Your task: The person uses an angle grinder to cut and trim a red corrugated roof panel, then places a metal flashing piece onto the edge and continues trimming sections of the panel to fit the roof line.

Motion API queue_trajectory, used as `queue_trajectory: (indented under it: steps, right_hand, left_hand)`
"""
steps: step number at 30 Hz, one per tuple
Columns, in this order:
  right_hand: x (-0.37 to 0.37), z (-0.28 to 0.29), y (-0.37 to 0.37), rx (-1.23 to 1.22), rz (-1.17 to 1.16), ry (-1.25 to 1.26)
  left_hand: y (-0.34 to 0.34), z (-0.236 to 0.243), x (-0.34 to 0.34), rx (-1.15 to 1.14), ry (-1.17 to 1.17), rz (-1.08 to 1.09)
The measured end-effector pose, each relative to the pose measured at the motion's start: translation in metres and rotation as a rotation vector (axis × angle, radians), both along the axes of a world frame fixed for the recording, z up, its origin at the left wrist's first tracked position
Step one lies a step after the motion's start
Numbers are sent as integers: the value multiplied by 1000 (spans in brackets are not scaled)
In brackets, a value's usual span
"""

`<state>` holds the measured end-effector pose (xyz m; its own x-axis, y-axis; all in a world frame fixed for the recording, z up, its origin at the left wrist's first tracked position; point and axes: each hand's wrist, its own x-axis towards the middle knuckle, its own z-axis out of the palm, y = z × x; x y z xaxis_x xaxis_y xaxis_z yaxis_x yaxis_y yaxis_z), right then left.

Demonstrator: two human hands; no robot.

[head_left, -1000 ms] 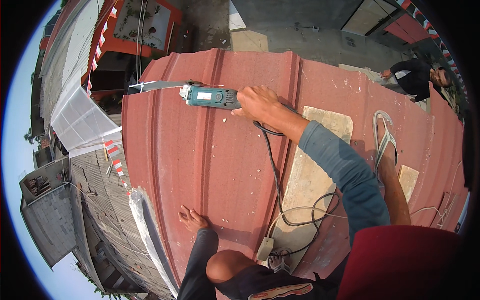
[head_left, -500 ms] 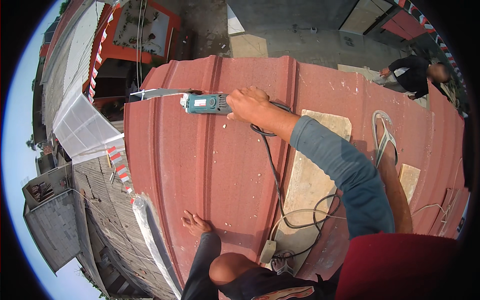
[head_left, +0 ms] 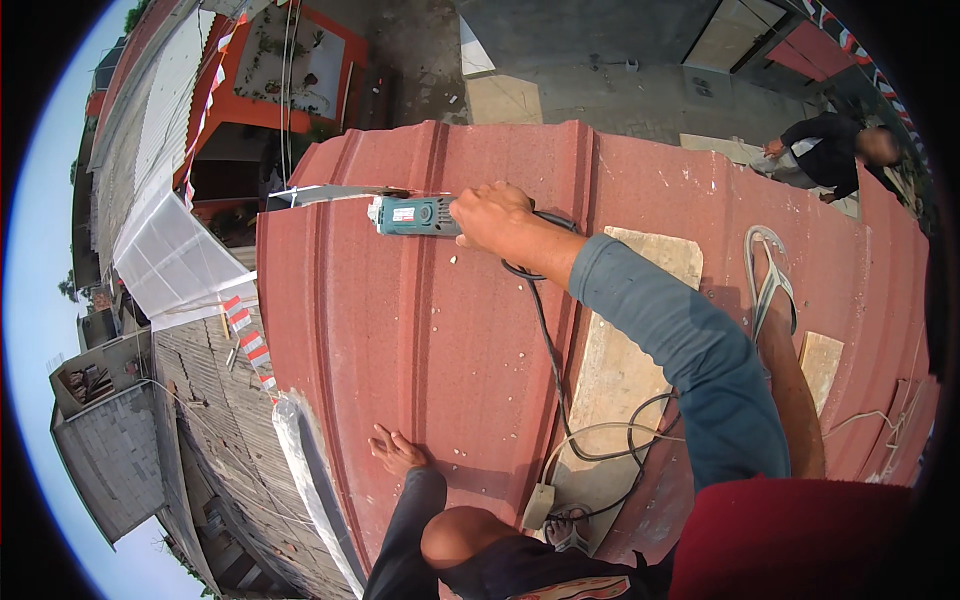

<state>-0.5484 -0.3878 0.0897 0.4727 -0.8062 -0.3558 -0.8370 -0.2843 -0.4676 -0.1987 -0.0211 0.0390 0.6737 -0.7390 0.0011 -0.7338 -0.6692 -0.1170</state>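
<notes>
My right hand (head_left: 494,215) is wrapped round the rear body of a teal angle grinder (head_left: 415,215). The grinder's head points left and lies at a cut line across the red ribbed metal roof (head_left: 365,300). Its disc cannot be made out. Left of the head, a cut strip of sheet (head_left: 330,193) stands apart from the roof along a gap. My left hand (head_left: 398,450) rests on the roof lower down, fingers spread, holding nothing. From the grinder a black cord (head_left: 545,340) runs down beside a rib and loops near my foot.
A worn board (head_left: 625,350) lies under the cord, with a pale socket block (head_left: 538,506) at its lower end. My sandalled foot (head_left: 770,270) stands on the right. The roof's left edge drops toward lower roofs (head_left: 215,400). A person (head_left: 825,150) is at the far right.
The grinder and my right hand have shifted slightly relative to the roof, toward the left. The gap by the cut strip looks wider. My left hand stays on the roof.
</notes>
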Motion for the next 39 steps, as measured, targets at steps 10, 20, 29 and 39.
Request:
queue_trajectory:
  steps: [10,20,29,39]
  right_hand:
    - [-2,0,-1,1,18,2]
    - [-9,2,-4,29,25,-4]
    - [-10,5,-2,10,-8,-35]
    - [-8,10,-13,45,-6,16]
  left_hand:
    - [0,1,-4,12,15,-125]
    - [-4,2,-8,-36,129,104]
    - [-4,6,-6,-21,127,99]
    - [-2,4,1,-13,151,116]
